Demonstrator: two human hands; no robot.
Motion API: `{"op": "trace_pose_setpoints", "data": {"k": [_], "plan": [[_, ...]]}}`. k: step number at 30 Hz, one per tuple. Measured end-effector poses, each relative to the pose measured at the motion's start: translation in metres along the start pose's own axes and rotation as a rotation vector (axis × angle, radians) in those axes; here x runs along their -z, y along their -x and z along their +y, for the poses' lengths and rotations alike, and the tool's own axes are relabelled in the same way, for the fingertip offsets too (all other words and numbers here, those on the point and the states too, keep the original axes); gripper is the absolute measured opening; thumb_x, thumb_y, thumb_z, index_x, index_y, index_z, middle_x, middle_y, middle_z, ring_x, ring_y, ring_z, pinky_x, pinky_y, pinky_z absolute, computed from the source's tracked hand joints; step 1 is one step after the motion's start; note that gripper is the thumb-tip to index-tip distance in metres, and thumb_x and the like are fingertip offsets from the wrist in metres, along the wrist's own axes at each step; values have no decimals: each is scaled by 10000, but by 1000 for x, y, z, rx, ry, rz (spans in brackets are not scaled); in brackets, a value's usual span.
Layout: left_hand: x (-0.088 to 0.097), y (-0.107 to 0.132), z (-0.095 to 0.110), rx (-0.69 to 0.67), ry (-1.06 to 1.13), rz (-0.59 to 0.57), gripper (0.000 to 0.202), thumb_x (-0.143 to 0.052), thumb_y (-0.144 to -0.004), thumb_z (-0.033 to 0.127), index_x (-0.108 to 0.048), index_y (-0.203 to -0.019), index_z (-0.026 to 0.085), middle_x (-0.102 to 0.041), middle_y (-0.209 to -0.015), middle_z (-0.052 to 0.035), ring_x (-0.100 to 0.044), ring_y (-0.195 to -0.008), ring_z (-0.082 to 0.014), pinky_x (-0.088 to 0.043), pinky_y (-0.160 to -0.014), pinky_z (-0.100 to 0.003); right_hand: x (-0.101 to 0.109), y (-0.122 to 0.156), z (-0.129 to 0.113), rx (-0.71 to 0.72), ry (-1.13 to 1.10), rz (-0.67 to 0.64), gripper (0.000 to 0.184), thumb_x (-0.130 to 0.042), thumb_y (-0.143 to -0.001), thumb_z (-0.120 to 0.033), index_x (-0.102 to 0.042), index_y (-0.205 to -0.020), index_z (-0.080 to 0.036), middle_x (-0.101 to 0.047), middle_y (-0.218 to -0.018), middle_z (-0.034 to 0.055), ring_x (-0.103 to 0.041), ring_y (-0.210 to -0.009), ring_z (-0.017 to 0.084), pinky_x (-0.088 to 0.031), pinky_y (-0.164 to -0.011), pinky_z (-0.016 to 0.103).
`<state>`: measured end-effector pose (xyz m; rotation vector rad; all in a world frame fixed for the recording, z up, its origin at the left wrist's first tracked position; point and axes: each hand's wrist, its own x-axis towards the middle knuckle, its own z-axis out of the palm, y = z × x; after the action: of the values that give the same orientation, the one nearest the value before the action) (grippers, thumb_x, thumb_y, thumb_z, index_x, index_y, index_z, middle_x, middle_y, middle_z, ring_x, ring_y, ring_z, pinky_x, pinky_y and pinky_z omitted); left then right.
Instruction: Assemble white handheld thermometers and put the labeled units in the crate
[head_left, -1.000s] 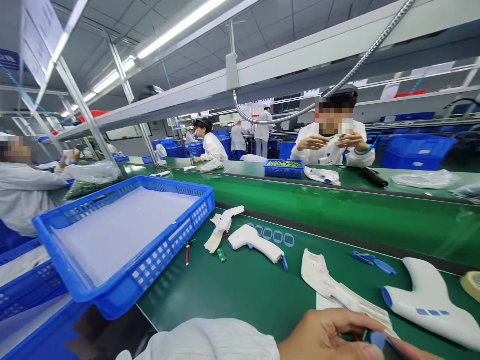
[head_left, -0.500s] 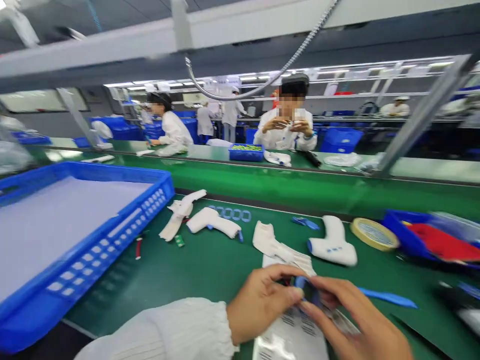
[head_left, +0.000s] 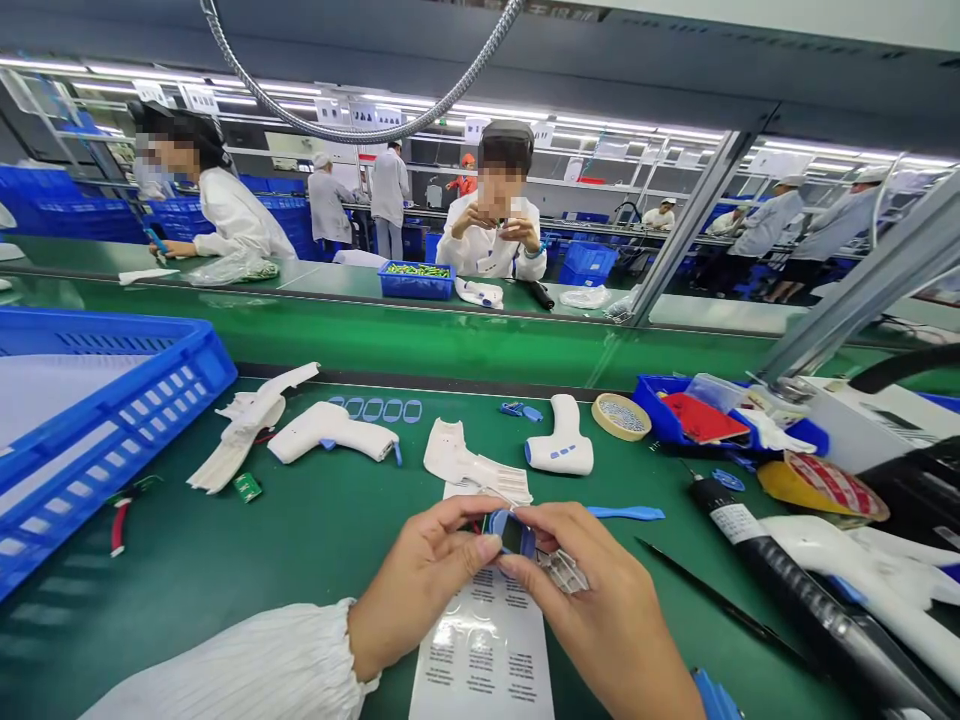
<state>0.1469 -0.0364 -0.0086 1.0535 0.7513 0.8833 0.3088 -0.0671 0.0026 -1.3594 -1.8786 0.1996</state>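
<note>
Both my left hand (head_left: 420, 580) and my right hand (head_left: 596, 600) pinch the blue-rimmed display part (head_left: 511, 533) between closed fingertips, its long axis tilted, its window facing me.

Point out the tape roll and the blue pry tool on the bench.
Tape roll (head_left: 598, 418): head view, left side of its band.
Blue pry tool (head_left: 626, 513): head view, middle of its blade.

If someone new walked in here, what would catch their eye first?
First, the left hand and right hand at bottom centre, pinching a small blue-framed part above a printed sheet. To the left sits a large blue plastic crate, and on the green bench lies a white gun-shaped housing.
</note>
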Motion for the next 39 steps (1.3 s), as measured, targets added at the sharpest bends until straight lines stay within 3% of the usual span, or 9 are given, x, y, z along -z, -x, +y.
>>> {"op": "trace_pose_setpoints", "data": {"k": [5,20,28,39], "plan": [[2,1,-2,17,-13,-49,263,-606,-813,261,-601,-1071,209,-665,-778,-17,-618,-834,-157,-468,-787,-273,1,-2,3,-19,-48,-41,198,-633,-751,-173,-637,-949,-184,-640,-842,47,-617,-715,175,-543,-648,280],[0,0,1,21,26,-53,259,-628,-793,251,-612,-1044,194,-674,-841,-30,-610,-854,-155,-465,-796,-275,4,-1,5,-68,-62,-117,234,-661,-748,-182,-632,-980,-199,-609,-863,38,-597,-740,165,-534,-667,274],[-1,1,3,25,17,-38,273,-647,-774,258,-625,-1037,189,-682,-939,-48,-607,-832,-140,-473,-786,-257,2,0,5,-39,-93,-68,225,-658,-746,-172,-638,-969,-188,-610,-861,43,-598,-726,160,-535,-663,264],[2,1,0,45,-15,-27,304,-653,-770,284,-629,-1061,201,-684,-844,-32,-611,-801,-139,-476,-768,-250,1,-1,4,26,-87,-31,199,-644,-749,-151,-665,-945,-121,-602,-826,66,-598,-689,152,-538,-590,232]]}}
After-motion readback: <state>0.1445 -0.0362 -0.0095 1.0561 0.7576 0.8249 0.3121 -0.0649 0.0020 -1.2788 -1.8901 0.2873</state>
